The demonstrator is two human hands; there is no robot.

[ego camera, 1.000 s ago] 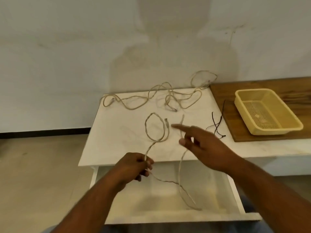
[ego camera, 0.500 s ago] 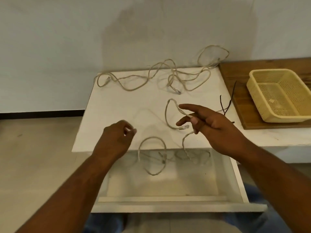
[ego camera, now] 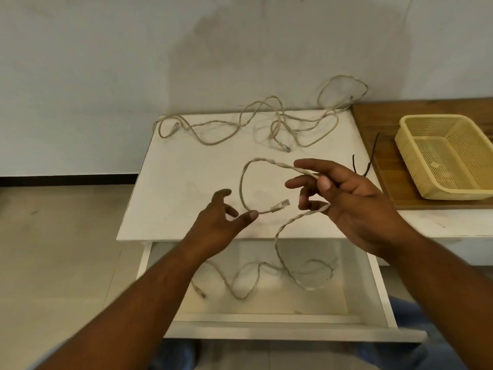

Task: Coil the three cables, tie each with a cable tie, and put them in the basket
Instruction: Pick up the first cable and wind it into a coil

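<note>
A person's right hand (ego camera: 354, 206) pinches a beige cable (ego camera: 244, 182) between thumb and forefinger, its lower fingers curled round a second stretch of the same cable. From the pinch, the cable arcs away to the left of this hand in a single open loop and ends in a plug (ego camera: 280, 206) hanging free between the two hands. The left hand (ego camera: 216, 222) is spread and holds nothing; its thumb tip lies at the cable just behind the plug, whether touching is unclear. Below both hands the long remainder trails loose in an open drawer (ego camera: 378, 289). Beyond the hands, two other cables (ego camera: 213, 141) lie tangled on the white tabletop (ego camera: 173, 196). Black cable ties (ego camera: 373, 148) lie just past the right hand, and the yellow basket (ego camera: 408, 134) sits well to its right on a wooden board (ego camera: 378, 124), apparently holding no cables. Coiling looks barely begun. The likely trouble: the stiff, twisted cable may spring the loop open if the pinch loosens, and the slack in the drawer could kink or catch on the drawer front as it is drawn up.
</note>
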